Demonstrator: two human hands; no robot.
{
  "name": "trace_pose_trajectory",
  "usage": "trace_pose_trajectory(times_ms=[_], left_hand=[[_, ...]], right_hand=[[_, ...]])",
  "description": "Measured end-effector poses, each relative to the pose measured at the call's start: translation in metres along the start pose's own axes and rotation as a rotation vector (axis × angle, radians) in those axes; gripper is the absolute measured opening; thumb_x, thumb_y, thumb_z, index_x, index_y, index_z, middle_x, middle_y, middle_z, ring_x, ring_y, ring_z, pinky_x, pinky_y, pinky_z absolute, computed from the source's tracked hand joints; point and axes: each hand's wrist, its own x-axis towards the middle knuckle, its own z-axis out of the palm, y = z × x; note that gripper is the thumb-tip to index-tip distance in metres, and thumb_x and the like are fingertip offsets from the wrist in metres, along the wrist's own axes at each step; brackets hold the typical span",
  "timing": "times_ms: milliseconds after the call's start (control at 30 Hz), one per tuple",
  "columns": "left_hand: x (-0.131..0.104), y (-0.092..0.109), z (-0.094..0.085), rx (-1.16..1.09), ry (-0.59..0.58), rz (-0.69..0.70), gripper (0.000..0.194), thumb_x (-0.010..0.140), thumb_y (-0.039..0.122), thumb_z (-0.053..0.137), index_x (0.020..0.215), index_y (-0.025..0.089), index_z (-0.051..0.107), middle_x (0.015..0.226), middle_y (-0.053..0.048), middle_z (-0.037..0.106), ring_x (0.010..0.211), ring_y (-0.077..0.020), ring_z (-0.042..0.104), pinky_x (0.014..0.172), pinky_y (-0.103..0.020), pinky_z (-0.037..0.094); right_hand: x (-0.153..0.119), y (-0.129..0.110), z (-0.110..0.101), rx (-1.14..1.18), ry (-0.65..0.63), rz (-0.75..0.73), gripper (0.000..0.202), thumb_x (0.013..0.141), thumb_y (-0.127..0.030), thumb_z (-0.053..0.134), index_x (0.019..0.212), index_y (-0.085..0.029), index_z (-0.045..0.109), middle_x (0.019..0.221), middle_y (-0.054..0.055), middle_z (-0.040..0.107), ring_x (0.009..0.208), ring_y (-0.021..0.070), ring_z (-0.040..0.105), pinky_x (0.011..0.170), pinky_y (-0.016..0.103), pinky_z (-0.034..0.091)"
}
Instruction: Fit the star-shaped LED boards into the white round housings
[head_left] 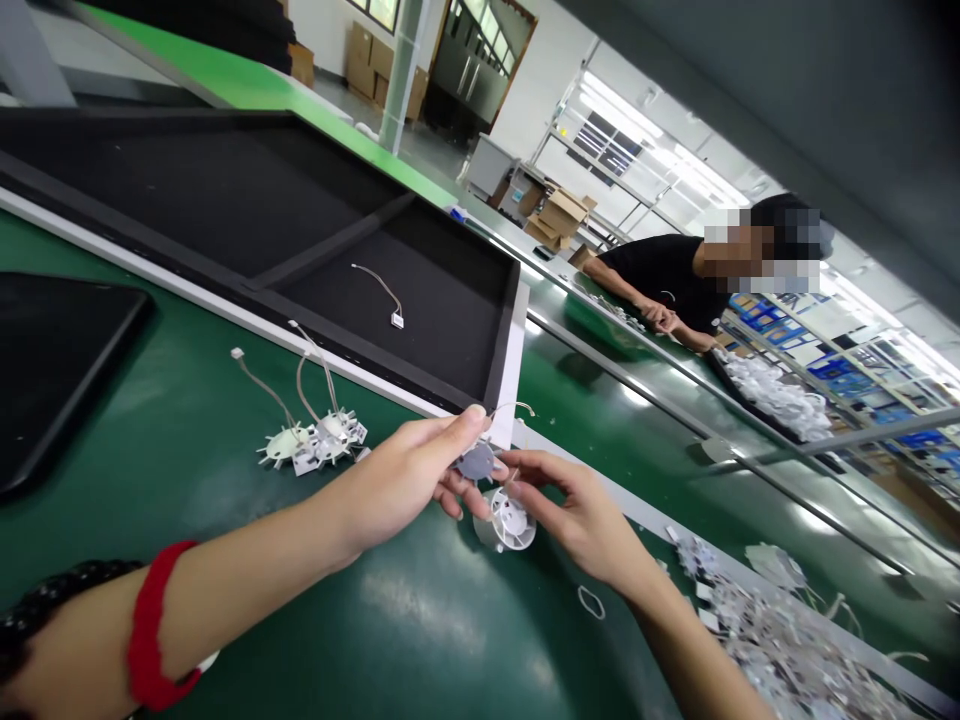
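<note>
My left hand (409, 475) is closed on a small grey-white disc (477, 460) with short spokes round its rim, held between thumb and fingers. A thin wire (517, 406) sticks out beyond it. Just below, a white round plastic housing (506, 530) with inner ribs sits between both hands. My right hand (581, 510) pinches at this housing's upper edge near the disc; its fingertips partly hide what they grip. Left of my hands, several similar spoked pieces (330, 438) with wires lie on the green table (420, 620). A thin white ring (591, 602) lies below my right hand.
A black-lined tray (337, 240) with a divider stands ahead, holding one small wired connector (397, 320). A black panel (60, 370) is at left. Many spoked wired parts (780, 640) are heaped at lower right. Across a metal rail, a person (675, 280) works beside white parts (772, 395).
</note>
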Motion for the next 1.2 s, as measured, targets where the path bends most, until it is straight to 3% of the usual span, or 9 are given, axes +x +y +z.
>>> trace_pose_trajectory(times_ms=[267,367,533,800,867,933,1067,1133,1200], left_hand=[[0.001,0.002,0.001,0.005,0.022,-0.006,0.058,0.087,0.068,0.058,0.102,0.012,0.067,0.089,-0.007,0.07,0.072,-0.0192,0.068,0.065,-0.03,0.047],[0.003,0.002,0.0,-0.024,-0.002,-0.006,0.065,0.085,0.069,0.062,0.113,0.012,0.065,0.094,-0.008,0.071,0.072,-0.0191,0.068,0.064,-0.03,0.048],[0.004,-0.003,-0.003,-0.029,0.0,-0.008,0.08,0.084,0.072,0.061,0.135,0.011,0.055,0.096,-0.009,0.071,0.067,-0.0174,0.067,0.063,-0.03,0.047],[0.002,-0.002,0.0,-0.014,-0.045,-0.066,0.093,0.08,0.078,0.062,0.14,0.009,0.052,0.101,-0.013,0.073,0.074,-0.0195,0.066,0.066,-0.03,0.046],[0.001,-0.001,0.0,0.011,-0.08,-0.096,0.09,0.082,0.079,0.058,0.137,0.009,0.056,0.098,-0.013,0.074,0.074,-0.0194,0.065,0.067,-0.031,0.046],[-0.001,-0.001,0.0,0.054,-0.131,-0.118,0.081,0.086,0.079,0.053,0.126,0.009,0.064,0.092,-0.012,0.074,0.072,-0.0187,0.063,0.068,-0.032,0.045],[-0.007,0.0,0.002,0.117,-0.264,-0.12,0.066,0.097,0.071,0.041,0.098,0.011,0.07,0.093,-0.01,0.074,0.066,-0.0149,0.061,0.067,-0.031,0.044],[-0.008,0.0,0.003,0.119,-0.33,-0.119,0.061,0.101,0.065,0.038,0.102,0.013,0.069,0.097,-0.008,0.075,0.062,-0.0124,0.058,0.065,-0.03,0.042],[-0.009,-0.001,0.003,0.112,-0.363,-0.113,0.056,0.103,0.06,0.036,0.116,0.015,0.067,0.098,-0.007,0.075,0.06,-0.0113,0.056,0.062,-0.029,0.04]], right_hand=[[-0.008,-0.001,0.016,0.298,-0.012,0.235,0.042,0.088,-0.052,0.067,0.105,-0.014,0.069,0.08,0.006,0.072,0.071,0.0167,0.066,0.065,0.028,0.052],[-0.016,-0.002,0.025,0.403,-0.059,0.333,0.049,0.085,-0.062,0.067,0.088,-0.014,0.068,0.07,0.004,0.067,0.062,0.0133,0.062,0.057,0.024,0.049],[-0.027,-0.003,0.034,0.334,-0.089,0.41,0.056,0.087,-0.071,0.058,0.081,-0.016,0.06,0.062,0.0,0.061,0.051,0.0092,0.053,0.048,0.02,0.038],[-0.034,-0.006,0.03,0.157,-0.128,0.416,0.049,0.098,-0.061,0.044,0.078,-0.018,0.058,0.046,-0.006,0.046,0.042,0.0087,0.038,0.046,0.022,0.027],[-0.04,-0.01,0.023,0.038,-0.034,0.372,0.048,0.099,-0.059,0.045,0.077,-0.019,0.059,0.05,-0.005,0.046,0.045,0.0099,0.04,0.046,0.023,0.028],[-0.048,-0.014,0.014,-0.105,0.17,0.25,0.042,0.1,-0.053,0.048,0.077,-0.02,0.061,0.056,-0.003,0.05,0.049,0.0112,0.044,0.047,0.024,0.031],[-0.059,-0.024,0.0,-0.343,0.502,-0.202,0.011,0.098,-0.026,0.057,0.093,-0.024,0.067,0.087,0.001,0.066,0.077,0.0148,0.062,0.069,0.025,0.047],[-0.058,-0.027,-0.002,-0.425,0.483,-0.363,0.017,0.096,-0.017,0.059,0.108,-0.025,0.066,0.111,0.005,0.067,0.103,0.0173,0.063,0.087,0.027,0.048],[-0.055,-0.029,-0.001,-0.416,0.36,-0.409,0.03,0.096,-0.013,0.057,0.123,-0.025,0.061,0.126,0.006,0.064,0.118,0.0177,0.06,0.098,0.029,0.047]])
